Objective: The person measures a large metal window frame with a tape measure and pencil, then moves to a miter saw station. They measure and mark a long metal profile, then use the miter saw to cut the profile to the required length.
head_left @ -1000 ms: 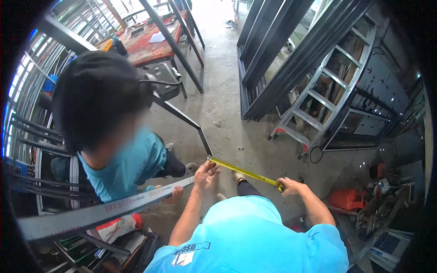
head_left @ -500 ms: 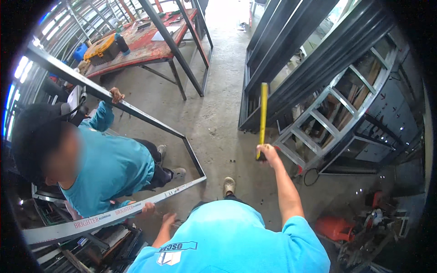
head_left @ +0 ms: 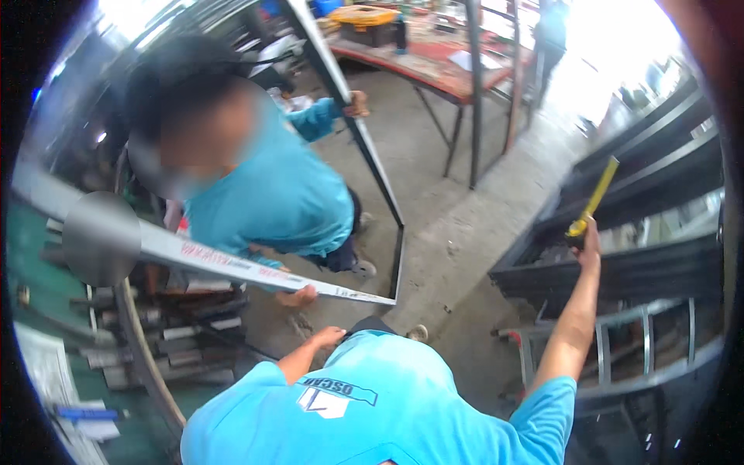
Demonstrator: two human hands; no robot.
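My right hand (head_left: 589, 242) is closed round a tape measure (head_left: 576, 231), held out to the right at arm's length. A short length of yellow blade (head_left: 602, 188) sticks up out of it, slanting away. My left hand (head_left: 329, 336) hangs beside my waist near my dark shorts, fingers loosely apart, with nothing seen in it. Just beyond it, a co-worker in a teal shirt (head_left: 271, 194) holds a long metal frame (head_left: 349, 293) with both hands, one on the far bar (head_left: 377, 167) and one on the near bar. The frame's joined corner points toward the middle of the floor.
A red worktable (head_left: 434, 74) with a yellow-lidded toolbox (head_left: 364, 17) stands at the back. Dark metal profiles (head_left: 659, 267) and an aluminium ladder (head_left: 647, 341) lie at right. Stacked offcuts (head_left: 178, 341) fill the left. Another person (head_left: 550, 39) stands far back. Concrete floor (head_left: 457, 240) runs between.
My view has swung left, so the co-worker and frame appear further right. My left hand has come in close to my waist. The tape measure stays in my right hand, its blade now tilted.
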